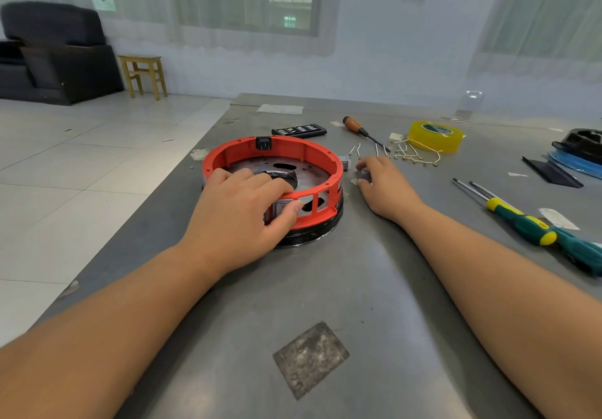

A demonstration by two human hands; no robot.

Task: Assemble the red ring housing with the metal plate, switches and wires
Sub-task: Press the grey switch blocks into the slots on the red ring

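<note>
The red ring housing [286, 151] sits on the grey table over a black base, with the perforated metal plate [312, 176] inside it. My left hand [241, 210] grips the housing's near rim, fingers inside and thumb pressing a grey switch [282, 207] in a front slot. A black socket [263, 142] is fitted in the far wall. Just right of the housing, my right hand [386, 184] pinches a small grey switch [364, 176] on the table. Another grey switch [345, 162] lies against the ring. Short white wires [413, 153] with brass terminals lie beyond it.
A wooden-handled screwdriver [361, 130], a yellow tape roll [436, 135] and a black bit case [299, 130] lie at the back. Green-yellow screwdrivers [534, 229] lie to the right, black and blue parts [576, 155] at far right. The table's left edge runs diagonally beside the housing.
</note>
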